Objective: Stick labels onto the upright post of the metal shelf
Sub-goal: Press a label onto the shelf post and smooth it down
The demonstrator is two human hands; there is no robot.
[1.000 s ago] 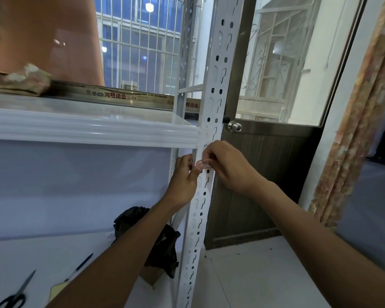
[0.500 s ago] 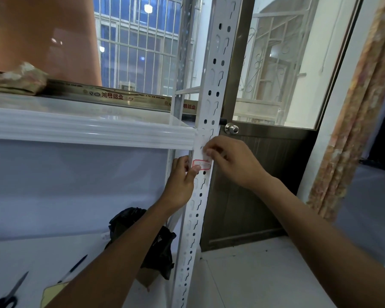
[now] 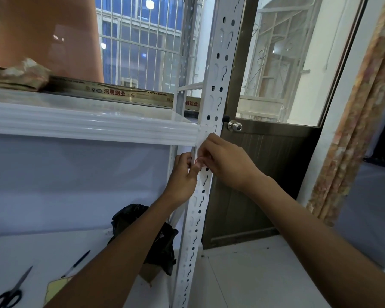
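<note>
The white perforated upright post [image 3: 218,72] of the metal shelf runs from top centre down to the floor. Both hands meet on it just below the shelf board [image 3: 91,127]. My left hand [image 3: 182,176] grips the post's left edge, its thumb lying on the post face. My right hand [image 3: 225,161] covers the post from the right, its fingertips pressing on a small white label with a red border [image 3: 197,161]. Only a sliver of the label shows between the fingers.
Scissors [image 3: 8,294], a pen [image 3: 76,263] and a yellow sheet [image 3: 56,287] lie on the lower shelf at bottom left. A black plastic bag [image 3: 162,243] sits behind the post. A brown door with a round knob [image 3: 235,126] stands right of the post.
Half a second ago the red-bordered label was visible on the post below my right hand. My right hand has moved down over it and now covers it.
</note>
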